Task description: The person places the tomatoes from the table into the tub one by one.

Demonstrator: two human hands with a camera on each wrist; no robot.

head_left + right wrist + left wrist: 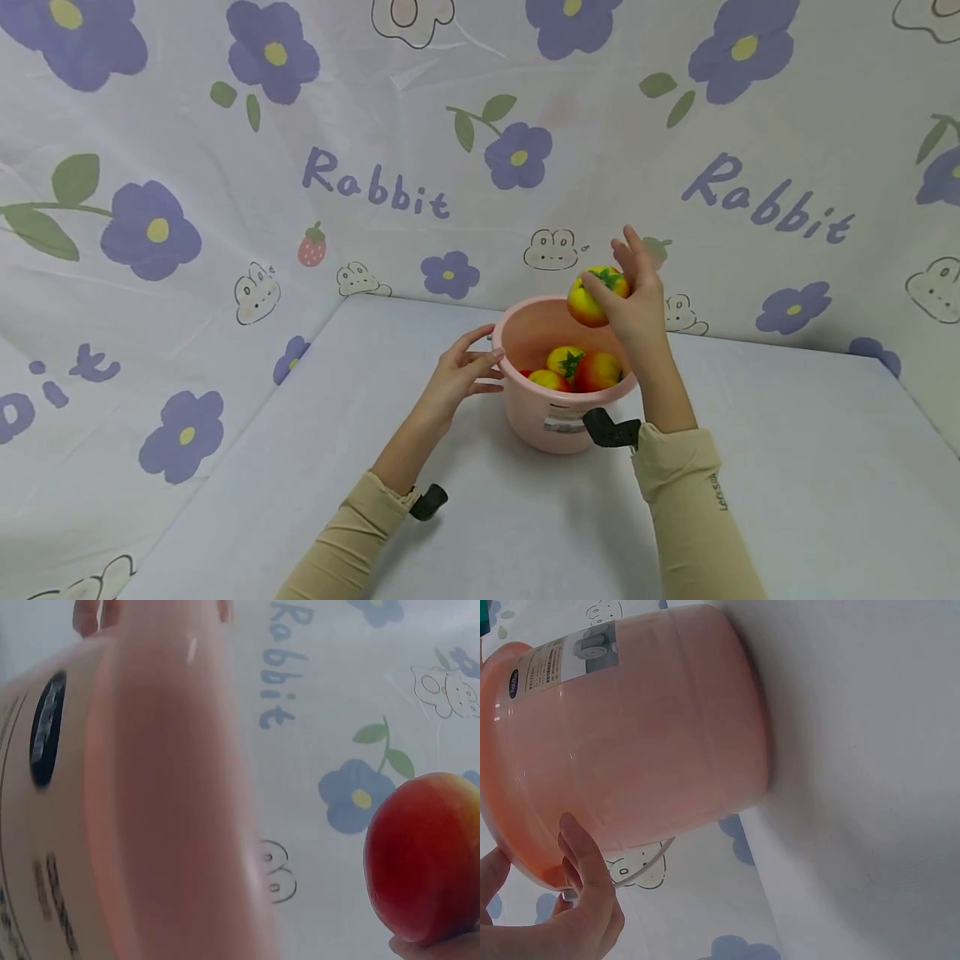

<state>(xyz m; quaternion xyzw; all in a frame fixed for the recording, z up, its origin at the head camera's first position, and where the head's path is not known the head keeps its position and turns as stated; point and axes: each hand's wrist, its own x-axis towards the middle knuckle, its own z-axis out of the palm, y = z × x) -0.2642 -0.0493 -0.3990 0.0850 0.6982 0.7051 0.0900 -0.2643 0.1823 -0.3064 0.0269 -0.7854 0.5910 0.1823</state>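
A pink bucket (536,425) stands upright on the table, with several red-and-yellow tomatoes (597,372) inside. My left hand (457,375) grips the bucket's left rim; in the left wrist view, the thumb and fingers of the left hand (574,907) are at the rim by the handle joint. Above the right side of the opening, my right hand (637,304) holds another tomato (588,310) with a green, star-shaped leafy top. That held tomato (420,859) shows its red side in the right wrist view, where most of the hand is out of frame.
A pale cloth covers the table (787,467). Behind it hangs a white curtain (615,158) printed with purple flowers and rabbits. A thin bail handle (649,868) hangs at the bucket's side, and a label (570,660) is stuck on its wall.
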